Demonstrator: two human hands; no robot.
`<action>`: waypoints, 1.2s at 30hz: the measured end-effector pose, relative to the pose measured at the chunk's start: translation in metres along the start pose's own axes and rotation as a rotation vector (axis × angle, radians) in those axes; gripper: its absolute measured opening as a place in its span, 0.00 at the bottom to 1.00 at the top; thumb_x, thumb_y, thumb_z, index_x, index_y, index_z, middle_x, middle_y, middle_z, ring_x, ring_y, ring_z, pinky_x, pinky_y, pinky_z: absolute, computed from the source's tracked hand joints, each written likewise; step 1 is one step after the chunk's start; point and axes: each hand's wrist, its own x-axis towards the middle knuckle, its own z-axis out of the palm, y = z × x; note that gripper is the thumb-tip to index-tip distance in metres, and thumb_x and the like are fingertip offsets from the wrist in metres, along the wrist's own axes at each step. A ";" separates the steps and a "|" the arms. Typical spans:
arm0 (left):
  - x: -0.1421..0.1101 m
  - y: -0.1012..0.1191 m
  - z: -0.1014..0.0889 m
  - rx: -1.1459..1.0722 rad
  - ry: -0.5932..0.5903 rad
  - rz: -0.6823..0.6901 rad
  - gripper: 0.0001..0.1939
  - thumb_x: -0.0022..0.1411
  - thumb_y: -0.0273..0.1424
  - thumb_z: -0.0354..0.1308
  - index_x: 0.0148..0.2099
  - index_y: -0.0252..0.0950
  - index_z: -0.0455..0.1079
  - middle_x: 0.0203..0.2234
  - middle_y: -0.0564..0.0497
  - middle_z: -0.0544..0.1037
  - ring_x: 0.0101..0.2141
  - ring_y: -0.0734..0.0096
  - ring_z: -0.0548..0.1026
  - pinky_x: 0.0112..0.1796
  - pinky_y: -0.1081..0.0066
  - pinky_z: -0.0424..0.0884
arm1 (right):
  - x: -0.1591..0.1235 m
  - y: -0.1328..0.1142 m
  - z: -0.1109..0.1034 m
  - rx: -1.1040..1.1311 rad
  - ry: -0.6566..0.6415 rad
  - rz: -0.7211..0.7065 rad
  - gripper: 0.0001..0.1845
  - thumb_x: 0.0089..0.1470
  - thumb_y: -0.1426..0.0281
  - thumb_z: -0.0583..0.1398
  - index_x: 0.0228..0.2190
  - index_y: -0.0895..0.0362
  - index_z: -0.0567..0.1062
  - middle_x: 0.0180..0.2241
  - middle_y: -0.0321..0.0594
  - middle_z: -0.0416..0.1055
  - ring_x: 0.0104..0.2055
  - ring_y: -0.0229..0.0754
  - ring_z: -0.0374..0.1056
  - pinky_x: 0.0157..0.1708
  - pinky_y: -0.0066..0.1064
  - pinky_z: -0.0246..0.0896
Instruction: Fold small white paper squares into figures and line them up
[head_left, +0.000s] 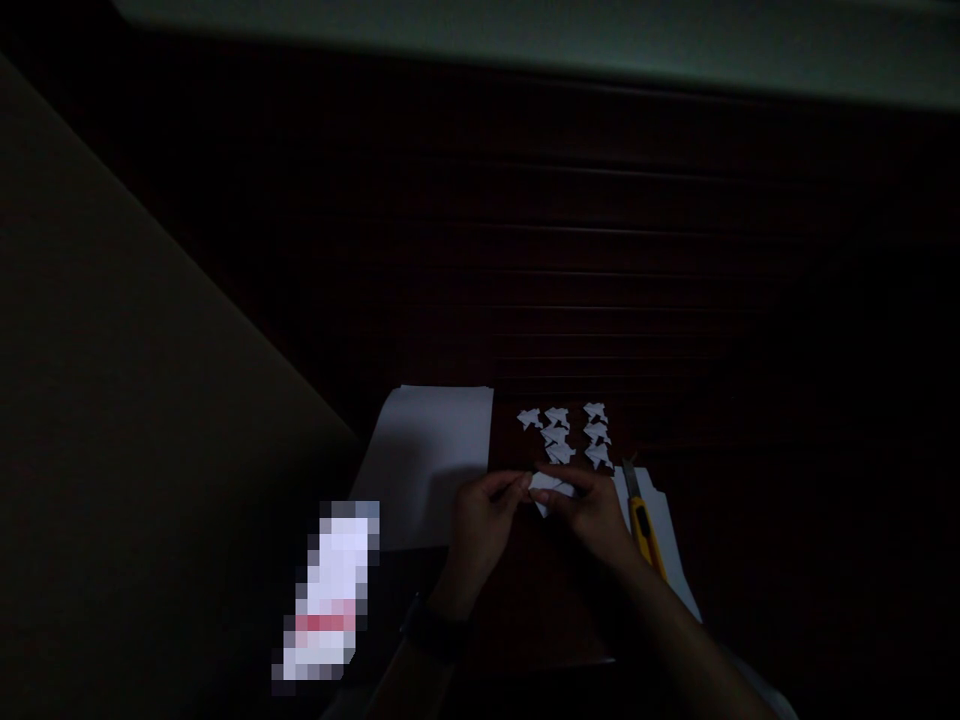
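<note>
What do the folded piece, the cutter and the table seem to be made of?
Folded piece: matte white paper, by its flat facets and straight edges.
Cutter: handle probably plastic, by its even yellow; blade likely metal, slim and grey.
Table: perhaps varnished wood, from the reddish-brown tone, but too dark to be sure.

Hands [534,495] pinching folded white paper [546,484].

A dark, narrow band [436,630] circles the left wrist, its finer detail lost in the dim light. Both forearms show bare below the elbow, and the right wrist carries nothing. A patch of pale cloth [761,688] shows near the right elbow.
</note>
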 end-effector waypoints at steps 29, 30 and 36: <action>-0.003 0.009 -0.002 0.185 -0.058 0.093 0.17 0.62 0.39 0.49 0.26 0.36 0.70 0.21 0.53 0.75 0.25 0.70 0.73 0.30 0.73 0.66 | 0.000 -0.002 -0.001 0.059 -0.054 -0.001 0.16 0.46 0.63 0.64 0.40 0.52 0.78 0.39 0.42 0.76 0.41 0.49 0.71 0.43 0.40 0.64; -0.003 0.009 -0.002 0.186 -0.054 0.095 0.17 0.62 0.39 0.49 0.26 0.36 0.70 0.20 0.53 0.75 0.25 0.71 0.73 0.30 0.73 0.66 | 0.000 -0.002 -0.001 0.057 -0.053 -0.002 0.16 0.47 0.63 0.64 0.40 0.52 0.78 0.39 0.42 0.76 0.41 0.48 0.70 0.43 0.40 0.64; -0.004 0.011 0.000 0.172 -0.072 0.093 0.17 0.63 0.39 0.48 0.28 0.36 0.70 0.22 0.53 0.75 0.26 0.71 0.73 0.31 0.73 0.66 | 0.000 0.002 -0.004 0.057 -0.045 0.062 0.18 0.45 0.63 0.66 0.40 0.52 0.78 0.35 0.42 0.77 0.39 0.48 0.71 0.42 0.40 0.63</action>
